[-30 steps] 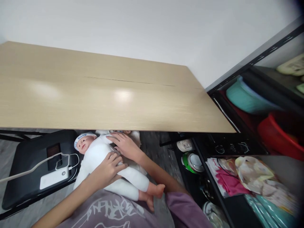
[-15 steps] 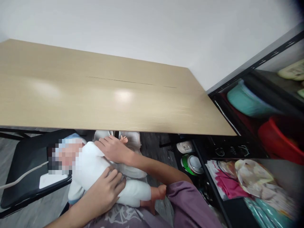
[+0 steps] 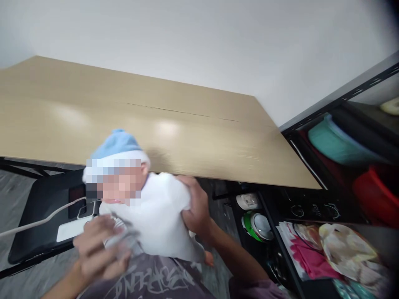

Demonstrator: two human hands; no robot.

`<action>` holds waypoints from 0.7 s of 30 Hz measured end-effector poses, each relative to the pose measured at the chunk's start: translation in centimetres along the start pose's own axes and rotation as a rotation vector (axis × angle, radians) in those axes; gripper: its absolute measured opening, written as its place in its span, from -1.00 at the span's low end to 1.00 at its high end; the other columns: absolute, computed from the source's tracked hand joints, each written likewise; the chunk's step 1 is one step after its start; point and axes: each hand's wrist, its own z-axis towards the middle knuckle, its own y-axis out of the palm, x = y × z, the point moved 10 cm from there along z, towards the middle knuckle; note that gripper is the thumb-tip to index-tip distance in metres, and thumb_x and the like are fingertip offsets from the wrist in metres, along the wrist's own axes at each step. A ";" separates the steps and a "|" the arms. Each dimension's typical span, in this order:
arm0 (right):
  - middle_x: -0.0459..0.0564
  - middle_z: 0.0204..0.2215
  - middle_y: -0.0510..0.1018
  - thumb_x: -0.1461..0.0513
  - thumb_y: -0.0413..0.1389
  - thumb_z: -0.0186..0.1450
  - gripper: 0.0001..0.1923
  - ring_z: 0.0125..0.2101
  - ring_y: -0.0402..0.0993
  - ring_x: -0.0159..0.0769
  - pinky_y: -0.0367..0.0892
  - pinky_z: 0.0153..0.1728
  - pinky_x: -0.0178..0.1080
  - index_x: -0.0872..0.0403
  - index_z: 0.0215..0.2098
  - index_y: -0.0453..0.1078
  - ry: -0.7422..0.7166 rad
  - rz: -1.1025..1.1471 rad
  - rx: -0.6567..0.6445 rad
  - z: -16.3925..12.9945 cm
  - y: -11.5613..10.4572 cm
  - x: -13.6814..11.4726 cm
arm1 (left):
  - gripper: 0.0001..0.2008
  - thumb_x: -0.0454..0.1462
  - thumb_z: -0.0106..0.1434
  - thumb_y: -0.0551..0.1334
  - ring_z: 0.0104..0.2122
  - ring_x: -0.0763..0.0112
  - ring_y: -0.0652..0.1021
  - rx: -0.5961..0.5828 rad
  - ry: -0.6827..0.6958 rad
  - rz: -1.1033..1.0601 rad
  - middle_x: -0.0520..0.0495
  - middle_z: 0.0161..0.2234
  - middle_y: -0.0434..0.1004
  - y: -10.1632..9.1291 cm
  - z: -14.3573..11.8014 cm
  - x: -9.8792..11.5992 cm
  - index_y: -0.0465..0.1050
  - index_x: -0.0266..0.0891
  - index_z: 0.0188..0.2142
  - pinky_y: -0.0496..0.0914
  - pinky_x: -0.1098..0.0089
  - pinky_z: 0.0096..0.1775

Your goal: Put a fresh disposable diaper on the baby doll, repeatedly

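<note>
A baby doll (image 3: 156,216) in a white suit and a blue-and-white cap is held upright above my lap, its cap in front of the wooden table's (image 3: 199,137) near edge. My right hand (image 3: 195,207) grips the doll's torso on its right side. My left hand (image 3: 98,249), blurred by motion, holds the doll's lower left side, fingers curled on the white cloth. One bare doll foot (image 3: 208,258) shows below my right forearm.
A black chair (image 3: 37,224) at the left carries a white power bank (image 3: 73,228) with a white cable. A black metal shelf (image 3: 311,199) at the right holds a teal basin (image 3: 336,139), a red basin (image 3: 377,193), printed bags and a green-and-white cooker (image 3: 257,226).
The doll lay across my lap under the table edge; now it is lifted upright and closer to the camera. Both hands rose with it, and the view shifted slightly.
</note>
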 end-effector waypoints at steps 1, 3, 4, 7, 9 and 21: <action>-0.02 0.05 0.69 0.27 0.10 0.28 -0.42 0.02 0.66 -0.05 0.55 0.06 -0.04 -0.11 0.26 0.46 0.069 0.029 0.074 -0.3 -1.4 0.9 | -0.38 -0.10 0.37 0.46 -0.04 0.02 0.64 0.141 -0.047 0.065 -0.10 0.01 0.60 -1.5 0.6 -1.5 0.40 0.29 0.36 0.59 -0.10 0.04; -0.02 0.01 0.69 0.27 0.12 0.28 -0.47 -0.01 0.65 -0.09 0.56 0.02 -0.08 -0.07 0.21 0.48 0.189 0.076 0.203 -0.6 -3.4 2.4 | -0.23 -0.12 0.32 0.52 0.19 -0.15 0.59 0.173 -0.114 0.154 -0.27 0.24 0.52 -1.9 3.0 -3.8 0.31 0.07 0.44 0.55 -0.18 0.15; -0.02 0.00 0.69 0.26 0.14 0.30 -0.51 -0.01 0.64 -0.10 0.55 0.01 -0.10 -0.05 0.20 0.48 0.240 0.099 0.251 -0.6 -4.0 3.1 | -0.18 -0.13 0.35 0.51 0.27 -0.18 0.55 0.107 -0.135 0.165 -0.31 0.32 0.48 -1.1 4.7 -4.6 0.23 0.01 0.49 0.52 -0.18 0.22; -0.01 0.01 0.68 0.20 0.19 0.40 -0.63 -0.01 0.61 -0.15 0.54 0.00 -0.14 -0.02 0.17 0.49 0.314 0.142 0.326 0.3 -4.8 4.6 | -0.26 -0.13 0.46 0.40 0.28 -0.13 0.59 -0.049 -0.159 0.172 -0.31 0.34 0.53 0.8 10.1 -6.1 0.18 -0.12 0.52 0.52 -0.04 0.23; -0.01 0.01 0.68 0.18 0.21 0.42 -0.65 -0.01 0.60 -0.15 0.53 -0.01 -0.15 -0.01 0.16 0.48 0.305 0.102 0.316 1.4 -5.5 5.4 | -0.34 -0.09 0.46 0.35 0.15 -0.11 0.66 -0.158 -0.214 0.213 -0.27 0.27 0.62 1.9 13.0 -7.4 0.29 -0.17 0.46 0.54 0.06 0.11; 0.14 -0.14 0.69 0.14 0.11 0.53 -0.79 -0.12 0.59 0.03 0.37 -0.18 -0.13 0.03 0.02 0.52 0.078 -0.743 -0.132 4.7 -7.0 11.7 | -0.50 0.02 0.38 0.31 -0.21 -0.12 0.74 -0.494 -0.304 0.460 -0.19 -0.14 0.81 5.3 18.7 -13.8 0.57 -0.16 0.19 0.39 0.16 -0.18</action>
